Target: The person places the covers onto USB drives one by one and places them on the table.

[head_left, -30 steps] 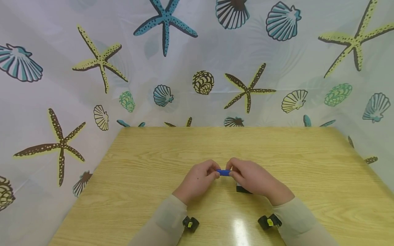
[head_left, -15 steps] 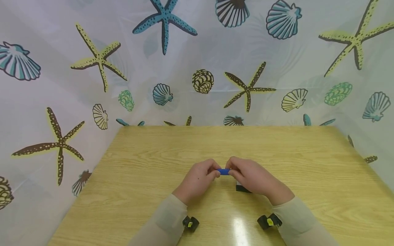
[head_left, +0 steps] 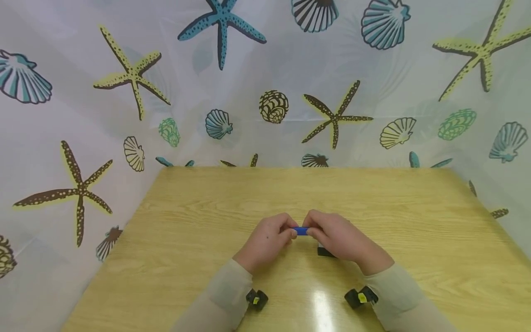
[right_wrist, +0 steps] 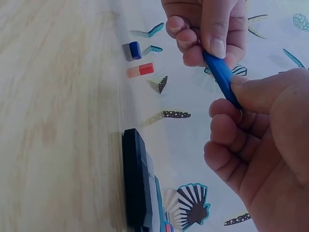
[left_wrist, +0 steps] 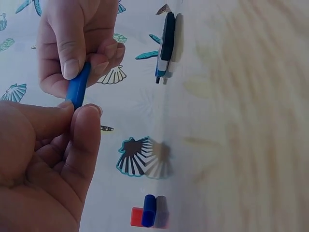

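Both hands meet over the middle of the table, holding one small blue stick-like piece (head_left: 301,231) by its two ends. My left hand (head_left: 266,240) pinches the left end between thumb and fingertips. At the other end, the thumb and fingers of my right hand (head_left: 341,234) pinch it. The wrist views show the blue piece (left_wrist: 78,87) as short and smooth; its ends are covered by fingers. Under the right hand lies a flat black-and-white object (head_left: 326,251), partly hidden in the head view.
A short blue cylinder (left_wrist: 149,210) and a small red piece (left_wrist: 137,217) lie close together on the wooden table (head_left: 186,276); the head view does not show them. A white curtain (head_left: 249,55) with starfish and shells surrounds the far and side edges.
The head view has tilted down slightly. Both hands keep their pinch on the blue piece, and slightly less of it shows between the fingers.
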A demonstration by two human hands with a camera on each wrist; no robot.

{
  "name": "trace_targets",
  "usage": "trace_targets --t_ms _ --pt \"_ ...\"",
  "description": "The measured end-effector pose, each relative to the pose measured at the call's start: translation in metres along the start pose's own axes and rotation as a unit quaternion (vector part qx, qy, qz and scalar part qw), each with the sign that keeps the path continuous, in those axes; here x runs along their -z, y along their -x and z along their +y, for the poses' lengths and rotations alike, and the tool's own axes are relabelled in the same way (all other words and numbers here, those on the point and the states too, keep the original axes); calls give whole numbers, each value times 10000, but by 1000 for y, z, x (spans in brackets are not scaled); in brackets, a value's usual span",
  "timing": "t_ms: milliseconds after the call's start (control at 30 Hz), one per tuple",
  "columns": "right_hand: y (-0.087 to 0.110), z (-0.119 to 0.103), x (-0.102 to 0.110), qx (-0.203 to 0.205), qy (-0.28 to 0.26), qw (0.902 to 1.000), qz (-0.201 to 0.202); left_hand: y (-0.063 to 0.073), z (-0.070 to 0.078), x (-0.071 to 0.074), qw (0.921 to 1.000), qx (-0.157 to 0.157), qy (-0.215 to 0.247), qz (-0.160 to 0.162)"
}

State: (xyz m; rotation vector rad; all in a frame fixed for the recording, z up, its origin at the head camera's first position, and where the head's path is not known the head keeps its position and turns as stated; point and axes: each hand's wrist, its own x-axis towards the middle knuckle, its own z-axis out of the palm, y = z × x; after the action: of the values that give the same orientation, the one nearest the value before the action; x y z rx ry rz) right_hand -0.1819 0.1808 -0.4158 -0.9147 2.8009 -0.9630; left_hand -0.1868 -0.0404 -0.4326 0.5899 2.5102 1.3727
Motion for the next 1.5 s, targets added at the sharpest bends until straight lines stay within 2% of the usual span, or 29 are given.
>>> trace_targets --t_ms 133,267,400,600,800,1133,1267,1500 --pt "0 2 3 -223 -121 9997 -8 -2 1 -1 10000 -88 -23 0" --pt "1 3 3 -405 -241 9988 -95 -2 3 -3 9994 -252 -248 -35" --pt "1 6 3 -441 -233 9986 -162 0 4 -5 9989 -182 -438 -40" --pt "2 13 6 -871 313 9957 21 2 3 -4 9983 -34 -548 168" --pt "5 22 9 -1394 685 9878 64 2 -1 -3 9978 -13 -638 151" --pt "7 29 10 -1545 1023 9825 -187 3 0 -1 9979 -3 -618 204" --pt "8 28 11 -1749 1199 9768 -280 3 -1 0 9979 9 -615 200" --pt "9 31 11 -1902 1532 9697 -86 2 -3 -1 9974 35 -680 250"
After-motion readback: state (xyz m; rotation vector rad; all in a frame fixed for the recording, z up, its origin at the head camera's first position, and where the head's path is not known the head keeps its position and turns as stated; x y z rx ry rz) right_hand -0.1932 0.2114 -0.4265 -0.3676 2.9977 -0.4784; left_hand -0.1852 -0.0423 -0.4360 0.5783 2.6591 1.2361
